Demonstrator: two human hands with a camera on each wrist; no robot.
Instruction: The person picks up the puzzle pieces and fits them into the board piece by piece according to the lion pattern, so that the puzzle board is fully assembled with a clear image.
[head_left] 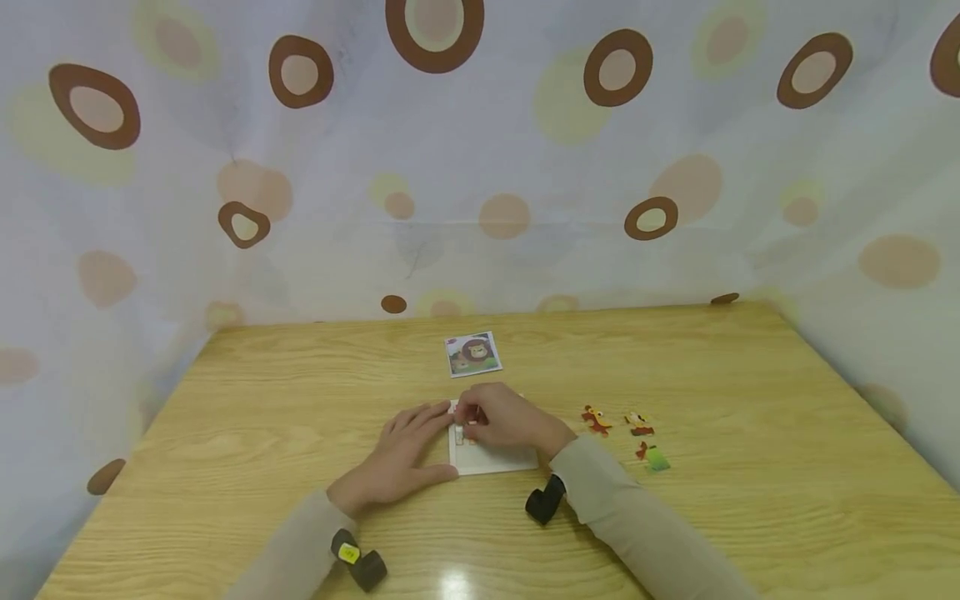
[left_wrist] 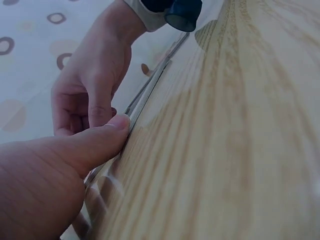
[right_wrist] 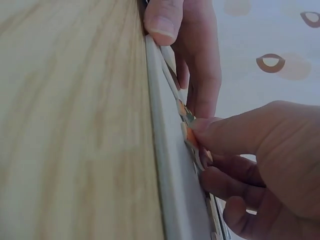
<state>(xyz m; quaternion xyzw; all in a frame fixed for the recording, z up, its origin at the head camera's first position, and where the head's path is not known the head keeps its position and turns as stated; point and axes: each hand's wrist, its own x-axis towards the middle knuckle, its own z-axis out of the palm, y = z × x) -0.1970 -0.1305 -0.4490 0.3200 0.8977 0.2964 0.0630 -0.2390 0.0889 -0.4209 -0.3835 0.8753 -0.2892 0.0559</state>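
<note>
A white puzzle tray (head_left: 498, 461) lies flat on the table in front of me. My left hand (head_left: 397, 460) rests at its left side, fingers outstretched, with the thumb at the near left corner. Above the tray's upper left part, my right hand (head_left: 510, 419) bends its fingers and pinches a small puzzle piece (right_wrist: 190, 136) between thumb and fingers. The right wrist view shows orange on that piece, low over the tray; the fingers hide most of it. Some coloured parts show at the tray's left, beside the right fingertips.
Behind the tray lies a square picture card (head_left: 474, 353) with a lion. To the right are loose puzzle pieces: an orange-brown one (head_left: 597, 421), a yellow and red one (head_left: 640, 423), a green one (head_left: 657, 458) and a small red one (head_left: 641, 451). A patterned cloth (head_left: 465, 267) hangs behind the table.
</note>
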